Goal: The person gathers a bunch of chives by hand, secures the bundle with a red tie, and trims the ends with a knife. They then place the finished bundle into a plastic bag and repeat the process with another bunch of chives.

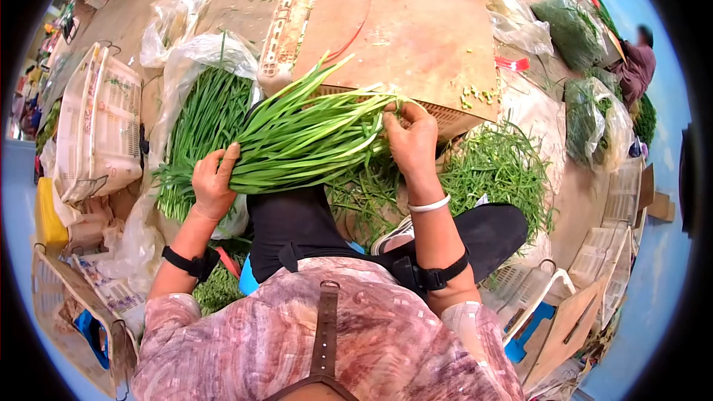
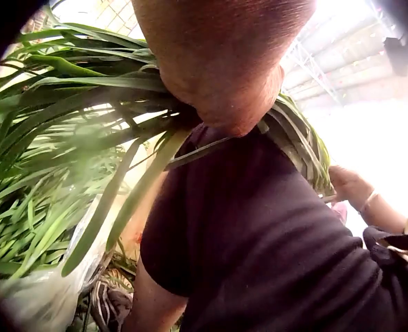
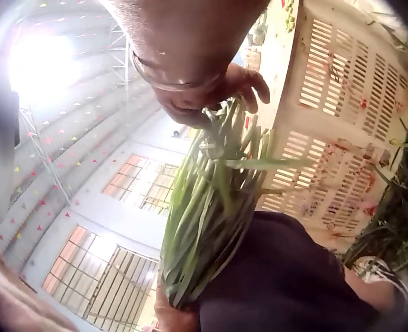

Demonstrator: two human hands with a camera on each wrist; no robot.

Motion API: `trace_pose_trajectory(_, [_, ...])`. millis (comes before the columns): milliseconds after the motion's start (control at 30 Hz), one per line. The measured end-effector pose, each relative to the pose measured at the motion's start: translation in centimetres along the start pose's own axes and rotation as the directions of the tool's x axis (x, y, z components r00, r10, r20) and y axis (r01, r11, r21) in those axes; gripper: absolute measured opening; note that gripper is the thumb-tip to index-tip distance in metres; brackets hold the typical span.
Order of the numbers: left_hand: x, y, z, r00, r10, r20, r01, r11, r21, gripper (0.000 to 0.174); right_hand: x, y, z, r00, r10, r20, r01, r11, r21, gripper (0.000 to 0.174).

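A loose bundle of long green leafy stalks (image 1: 304, 137) lies across the person's lap in the head view. The left hand (image 1: 215, 177) grips its leafy end, thumb on top, fingers partly hidden under the leaves. At the other end, the right hand (image 1: 412, 134) pinches the pale stalk tips between thumb and fingers. In the right wrist view that hand (image 3: 214, 93) is above the stalk ends (image 3: 214, 200), some sticking out past the fingers. The left wrist view shows the left hand (image 2: 224, 69) over the bundle, leaves (image 2: 65, 111) hanging down beside it.
A board (image 1: 401, 37) on a crate stands in front, with a red strap and small green bits. An open plastic bag of stalks (image 1: 212, 111) sits at the left. Loose leaves (image 1: 497, 174) lie on the floor at the right. Crates (image 1: 111, 126) stand at both sides.
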State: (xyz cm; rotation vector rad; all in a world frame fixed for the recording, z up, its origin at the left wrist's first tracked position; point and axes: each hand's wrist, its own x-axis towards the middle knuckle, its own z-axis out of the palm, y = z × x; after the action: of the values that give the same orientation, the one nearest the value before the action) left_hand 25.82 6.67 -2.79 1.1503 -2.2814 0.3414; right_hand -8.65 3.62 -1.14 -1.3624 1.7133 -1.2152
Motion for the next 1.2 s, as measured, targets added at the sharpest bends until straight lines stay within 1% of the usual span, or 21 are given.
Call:
trace_pose_trajectory(33, [0.0, 0.0, 0.3, 1.0, 0.004, -0.002, -0.004, 1.0, -0.007, 0.066, -0.1, 0.0, -0.1, 0.978, -0.165, -0.129, 0.153, 0.983, -0.099, 0.021])
trace_pose_trajectory(67, [-0.1, 0.0, 0.5, 1.0, -0.016, -0.026, 0.015, 0.999, -0.035, 0.067, -0.1, 0.0, -0.2, 0.913, -0.335, -0.232, 0.288, 0.933, -0.215, 0.018])
trace_pose_trajectory(100, [-0.2, 0.1, 0.5, 0.998, -0.038, -0.048, 0.035, 0.997, -0.061, 0.068, 0.0, 0.1, -0.5, 0.913, -0.335, -0.232, 0.287, 0.933, -0.217, 0.018])
trace_pose_trajectory(200, [0.0, -0.1, 0.5, 0.999, -0.032, -0.033, 0.03, 0.997, -0.071, 0.067, 1.0, 0.9, -2.9, 0.954, -0.238, -0.184, 0.228, 0.971, -0.074, 0.013])
trace_pose_trajectory(233, [0.1, 0.0, 0.4, 0.999, -0.035, -0.033, 0.033, 0.997, -0.074, 0.067, 1.5, 0.8, -4.0, 0.998, -0.018, -0.057, 0.026, 0.989, 0.145, 0.013])
trace_pose_trajectory(267, [0.4, 0.2, 0.2, 1.0, -0.01, -0.014, 0.01, 0.999, -0.042, 0.067, 1.4, 0.5, -5.5, 0.997, -0.024, 0.07, 0.01, 0.98, 0.2, 0.013])
trace_pose_trajectory(333, [0.8, 0.1, 0.4, 1.0, 0.016, -0.001, -0.016, 1.0, -0.014, 0.066, 1.1, -0.2, -6.7, 0.983, 0.127, 0.132, -0.176, 0.851, 0.495, 0.011])
trace_pose_trajectory(433, [0.7, -0.1, 0.3, 1.0, 0.014, 0.024, -0.014, 1.0, 0.002, 0.063, 2.0, 2.3, -9.1, 0.982, 0.183, 0.034, -0.149, 0.662, 0.734, 0.009])
trace_pose_trajectory(467, [0.8, 0.0, 0.2, 1.0, 0.015, 0.023, -0.015, 1.0, 0.0, 0.063, 2.3, 3.6, -10.1, 0.973, 0.23, -0.021, -0.139, 0.657, 0.741, 0.01])
trace_pose_trajectory(500, [1.0, 0.1, 0.0, 1.0, 0.021, 0.02, -0.02, 1.0, -0.007, 0.063, 2.5, 3.6, -10.4, 0.976, 0.214, -0.049, -0.162, 0.852, 0.498, 0.012])
trace_pose_trajectory(533, [1.0, 0.1, 0.0, 1.0, 0.026, 0.017, -0.026, 1.0, -0.013, 0.064, 2.6, 3.6, -10.6, 0.979, 0.189, -0.071, -0.171, 0.963, 0.207, 0.014])
trace_pose_trajectory(600, [0.7, -0.3, 0.2, 0.999, 0.031, 0.017, -0.031, 0.999, -0.02, 0.064, 2.4, 1.8, -9.4, 0.958, 0.272, 0.096, -0.287, 0.932, 0.221, 0.02])
trace_pose_trajectory(667, [0.7, -0.4, 0.2, 0.998, 0.05, 0.038, -0.05, 0.999, -0.013, 0.065, 2.4, -0.6, -7.1, 0.927, 0.274, 0.256, -0.339, 0.904, 0.261, 0.023])
trace_pose_trajectory(733, [0.9, -0.3, 0.2, 0.998, 0.058, 0.038, -0.058, 0.998, -0.009, 0.065, 3.3, 0.5, -5.3, 0.928, 0.154, 0.339, -0.18, 0.982, 0.047, 0.026])
trace_pose_trajectory(833, [1.1, -0.1, 0.1, 0.997, 0.062, 0.04, -0.062, 0.998, -0.002, 0.065, 2.7, 0.6, -5.0, 0.968, 0.051, 0.247, -0.064, 0.997, 0.046, 0.024])
trace_pose_trajectory(867, [1.1, 0.1, 0.0, 0.997, 0.06, 0.04, -0.06, 0.998, -0.002, 0.065, 2.0, 0.3, -5.2, 0.966, 0.053, 0.252, -0.066, 0.997, 0.043, 0.024])
trace_pose_trajectory(900, [1.1, 0.1, -0.1, 0.997, 0.057, 0.043, -0.057, 0.998, -0.004, 0.065, 0.7, -1.4, -5.5, 0.975, -0.191, 0.114, 0.209, 0.961, -0.178, 0.022])
trace_pose_trajectory(933, [1.1, 0.2, -0.2, 0.998, 0.05, 0.038, -0.05, 0.999, -0.007, 0.065, -0.3, -3.0, -5.7, 0.894, -0.447, 0.034, 0.419, 0.806, -0.418, 0.019])
trace_pose_trajectory(967, [1.1, 0.3, -0.2, 0.998, 0.045, 0.036, -0.045, 0.999, -0.012, 0.065, -0.9, -4.0, -5.8, 0.861, -0.508, 0.007, 0.471, 0.794, -0.384, 0.017])
trace_pose_trajectory(1133, [1.1, -0.1, 0.0, 0.997, 0.066, 0.049, -0.065, 0.998, -0.015, 0.065, -1.2, -3.5, -6.6, 0.824, -0.565, 0.042, 0.526, 0.736, -0.427, 0.015])
trace_pose_trajectory(1200, [1.0, -0.2, 0.2, 0.996, 0.069, 0.057, -0.068, 0.998, -0.018, 0.066, -1.2, -2.6, -7.3, 0.941, -0.334, -0.052, 0.322, 0.933, -0.163, 0.014])
